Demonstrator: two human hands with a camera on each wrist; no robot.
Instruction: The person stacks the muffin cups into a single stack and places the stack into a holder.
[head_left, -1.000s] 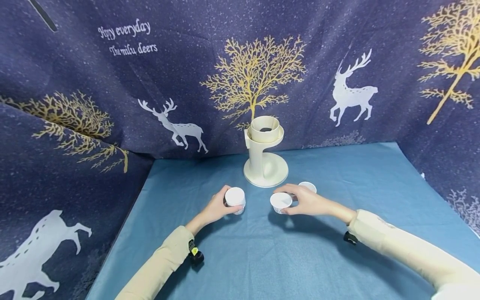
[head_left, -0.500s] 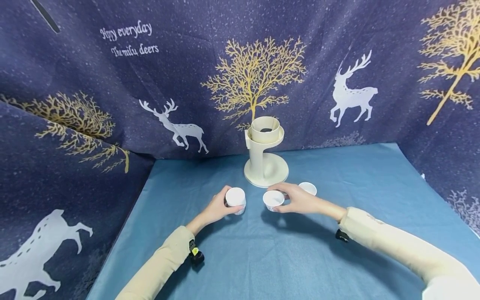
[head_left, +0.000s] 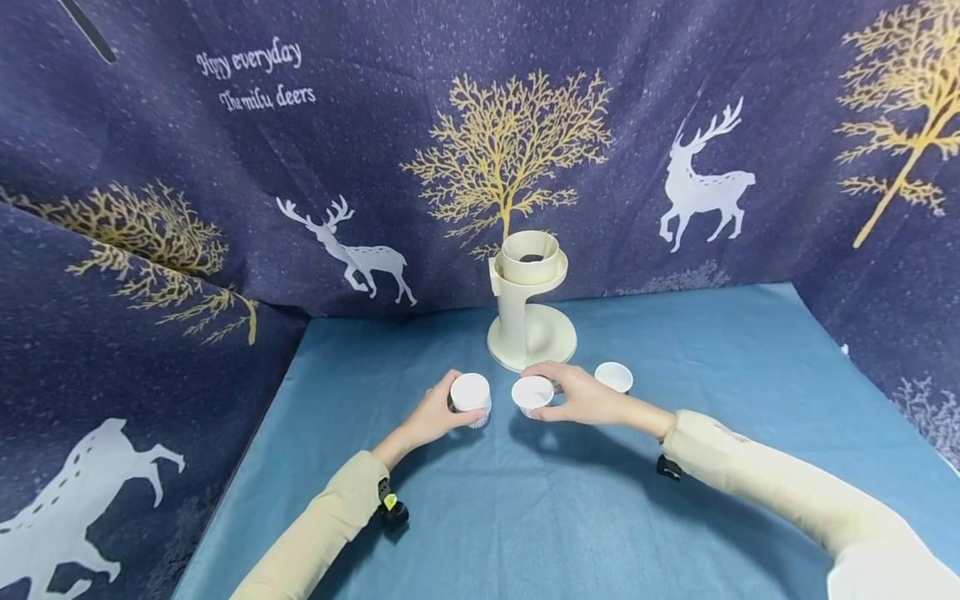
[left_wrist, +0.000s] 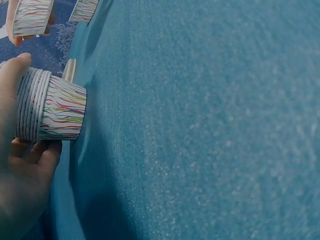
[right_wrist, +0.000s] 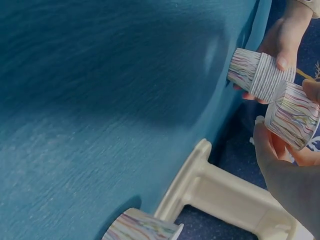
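My left hand (head_left: 433,414) grips a stack of nested paper cups (left_wrist: 65,107), white with wavy coloured lines, with the thumb on one side and fingers on the other. The base of the stack is at or close to the blue cloth. My right hand (head_left: 588,398) holds a single paper cup (right_wrist: 292,116) of the same pattern, pinched between thumb and fingers, mouth up and raised off the table. A small gap separates it from the stack in the head view. Another paper cup (head_left: 614,377) stands upright on the cloth behind my right hand.
A cream stand (head_left: 512,321) with a round base and a ring (head_left: 531,260) on top stands just beyond both hands. Blue cloth (head_left: 525,517) covers the table. A dark curtain (head_left: 360,150) printed with deer and trees hangs behind and at the sides.
My right hand has moved left with its paper cup, closer to the stack, uncovering more of the cup standing behind it. My left hand and the stack have stayed in place.
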